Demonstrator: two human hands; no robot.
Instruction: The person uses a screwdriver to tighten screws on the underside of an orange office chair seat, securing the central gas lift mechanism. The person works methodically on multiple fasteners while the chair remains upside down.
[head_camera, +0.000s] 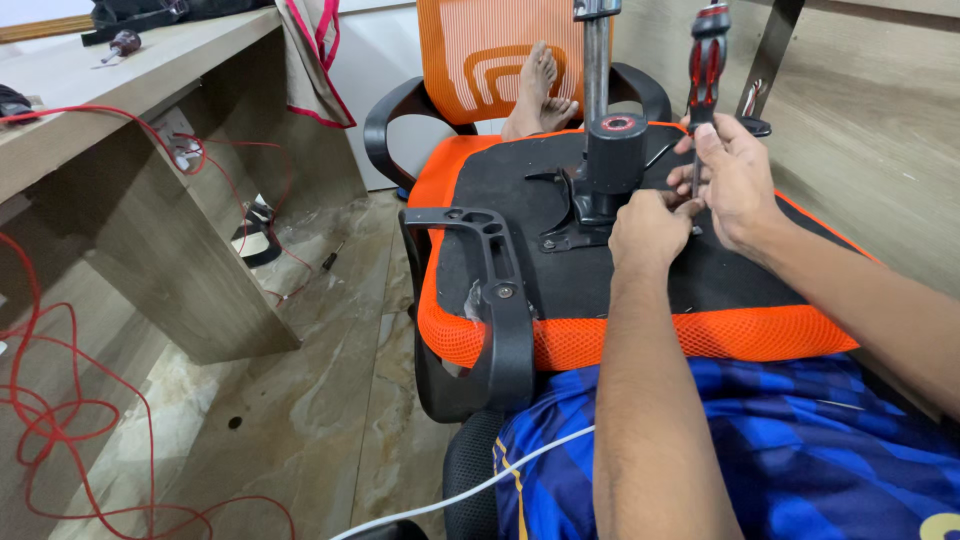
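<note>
Two hands are seen at work on the underside of an overturned orange mesh office chair seat (600, 340), which is laid across the person's lap with its black base plate (560, 270) facing up. A red-and-black screwdriver (706, 70) is grasped by the right hand (738, 180): the fingers are closed round the lower shaft, and the handle rises toward 12 o'clock, so the long axis stands nearly upright with the tip pointed down at the plate. The tip itself is hidden behind the fingers. The left hand (650, 228) is curled just beside it, at about 8 o'clock from the right hand, with its fingertips pinched close to the tool's lower end; whether a screw is held there cannot be told. Both hands touch or nearly touch each other.

The black tilt mechanism (590, 200) with the gas-lift cylinder (598, 60) standing in it is found at 10 o'clock from the hands, just beside them. A black armrest (495, 290) is bolted along the seat's left edge, at 9 o'clock. Bare feet (540, 90) are seen at 12 o'clock against the chair back (480, 60). A wooden desk (130, 120) and red cables (60, 430) lie well apart at 9 o'clock, above a marble floor (320, 400).
</note>
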